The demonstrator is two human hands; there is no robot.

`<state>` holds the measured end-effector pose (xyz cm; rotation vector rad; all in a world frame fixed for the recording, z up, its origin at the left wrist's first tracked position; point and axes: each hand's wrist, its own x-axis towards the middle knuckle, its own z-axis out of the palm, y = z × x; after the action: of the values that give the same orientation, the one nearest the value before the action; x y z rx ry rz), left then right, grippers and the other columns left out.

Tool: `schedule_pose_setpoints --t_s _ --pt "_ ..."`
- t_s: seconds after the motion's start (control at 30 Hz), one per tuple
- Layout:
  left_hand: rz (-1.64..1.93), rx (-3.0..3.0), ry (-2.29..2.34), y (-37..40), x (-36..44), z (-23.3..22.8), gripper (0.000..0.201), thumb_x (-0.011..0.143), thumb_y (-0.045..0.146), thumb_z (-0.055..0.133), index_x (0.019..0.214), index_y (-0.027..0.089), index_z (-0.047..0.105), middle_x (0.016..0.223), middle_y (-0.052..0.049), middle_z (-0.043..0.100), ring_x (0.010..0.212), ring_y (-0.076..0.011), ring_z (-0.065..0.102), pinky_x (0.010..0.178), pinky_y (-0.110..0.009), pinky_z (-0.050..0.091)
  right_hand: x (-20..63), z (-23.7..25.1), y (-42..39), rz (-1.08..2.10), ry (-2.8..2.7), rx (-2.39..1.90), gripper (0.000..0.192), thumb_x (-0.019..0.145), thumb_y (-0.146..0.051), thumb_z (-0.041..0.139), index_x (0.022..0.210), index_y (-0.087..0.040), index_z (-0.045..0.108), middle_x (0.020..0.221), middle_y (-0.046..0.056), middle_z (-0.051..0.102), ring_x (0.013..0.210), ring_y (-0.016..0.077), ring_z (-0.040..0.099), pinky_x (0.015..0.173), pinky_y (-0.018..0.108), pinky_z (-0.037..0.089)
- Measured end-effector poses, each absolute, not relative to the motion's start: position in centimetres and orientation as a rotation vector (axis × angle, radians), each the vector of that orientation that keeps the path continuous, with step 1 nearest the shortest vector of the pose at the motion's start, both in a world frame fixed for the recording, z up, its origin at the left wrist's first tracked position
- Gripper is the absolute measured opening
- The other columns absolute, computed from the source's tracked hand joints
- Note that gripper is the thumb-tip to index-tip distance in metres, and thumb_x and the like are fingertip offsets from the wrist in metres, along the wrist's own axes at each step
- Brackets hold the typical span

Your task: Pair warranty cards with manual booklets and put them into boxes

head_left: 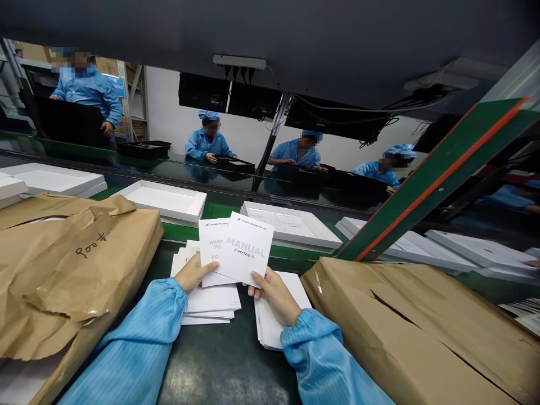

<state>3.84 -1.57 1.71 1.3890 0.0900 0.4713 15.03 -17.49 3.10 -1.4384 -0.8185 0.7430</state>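
Note:
My left hand [196, 274] pinches a white warranty booklet [211, 236] by its lower left edge. A white manual [248, 247] overlaps the booklet's right side, and my right hand [274, 292] grips it at the lower right corner with the thumb on top. Both are held up, fanned, with printed fronts toward me. Under my left hand lies a stack of white booklets [213, 304], its sheets uneven. Another booklet stack [270, 323] sits beneath my right hand and is partly hidden by it.
Brown paper packages, one torn open [93, 264] and one on the right [422, 315], flank the dark table [228, 365]. White box trays [169, 199] line the green belt [211, 211] beyond. A slanted green rail [439, 180] rises at right. Several people in blue work across the line.

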Motion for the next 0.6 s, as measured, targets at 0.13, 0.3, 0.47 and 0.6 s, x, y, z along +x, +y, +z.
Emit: schedule_pose_setpoints --t_s 0.13,0.3,0.47,0.6 --pt "0.471 1.385 0.083 -1.48 3.88 1.61 0.045 0.066 0.028 0.053 0.107 0.013 0.042 0.109 -0.01 0.049 0.101 -0.0219 0.042 0.086 -0.035 0.032 15.0 3.04 -17.51 0.74 -0.826 -1.433 0.023 0.072 -0.035 0.044 0.084 -0.016 0.043 0.064 0.001 0.051 0.049 0.0077 0.046 0.041 0.019 0.033" --pt "0.474 1.385 0.086 -1.52 3.87 1.58 0.044 0.066 0.027 0.052 0.107 0.014 0.042 0.11 -0.009 0.048 0.102 -0.0215 0.042 0.087 -0.035 0.032 14.95 3.04 -17.5 0.735 -0.827 -1.441 0.023 0.072 -0.035 0.044 0.084 -0.016 0.042 0.064 0.0 0.051 0.049 0.0076 0.046 0.041 0.019 0.033" --pt "0.474 1.382 0.075 -1.52 3.88 1.54 0.042 0.067 0.027 0.052 0.106 0.013 0.043 0.11 -0.009 0.048 0.102 -0.0208 0.042 0.089 -0.034 0.03 14.98 3.08 -17.48 0.732 -0.833 -1.449 0.023 0.072 -0.035 0.043 0.083 -0.015 0.042 0.064 0.0 0.051 0.049 0.0075 0.046 0.041 0.019 0.033" --pt "0.474 1.403 0.08 -1.36 3.92 1.44 0.045 0.066 0.027 0.052 0.108 0.013 0.041 0.109 -0.009 0.048 0.102 -0.0208 0.041 0.09 -0.035 0.029 15.08 2.96 -17.47 0.731 -0.832 -1.455 0.023 0.072 -0.035 0.044 0.082 -0.015 0.042 0.063 0.0 0.051 0.048 0.0074 0.046 0.041 0.019 0.033"
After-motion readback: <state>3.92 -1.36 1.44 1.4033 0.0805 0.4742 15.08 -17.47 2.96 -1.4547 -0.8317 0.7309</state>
